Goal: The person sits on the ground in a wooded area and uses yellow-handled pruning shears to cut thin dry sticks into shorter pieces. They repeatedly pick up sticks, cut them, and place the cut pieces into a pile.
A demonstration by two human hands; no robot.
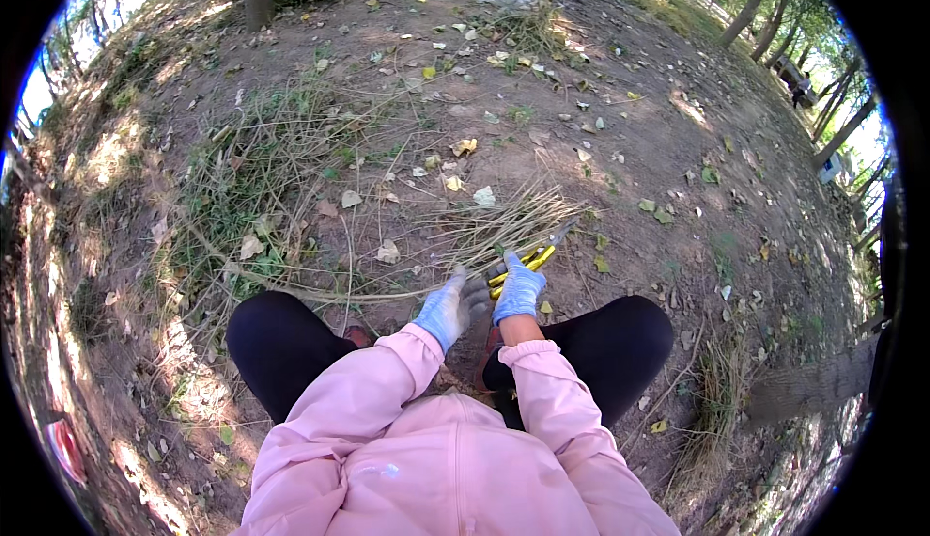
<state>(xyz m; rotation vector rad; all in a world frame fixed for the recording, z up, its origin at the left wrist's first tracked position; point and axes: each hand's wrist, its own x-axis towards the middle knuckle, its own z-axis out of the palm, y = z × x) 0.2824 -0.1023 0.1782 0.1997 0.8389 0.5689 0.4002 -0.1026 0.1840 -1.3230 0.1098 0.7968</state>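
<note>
My right hand, in a light blue and grey work glove, is closed around the yellow handles of a cutting tool, likely pruning shears, whose dark blade points up and to the right. Beside it, my left hand, gloved alike, is at the near end of a long thin stem that runs left; whether its fingers grip the stem is not clear. Just beyond both hands lies a bundle of cut dry stems on the soil.
A tangled heap of green and dry stalks lies to the left. Another pile of dry grass lies at the right, near a tree trunk. Fallen leaves dot the ground. Trees stand far off, and a person is at the upper right.
</note>
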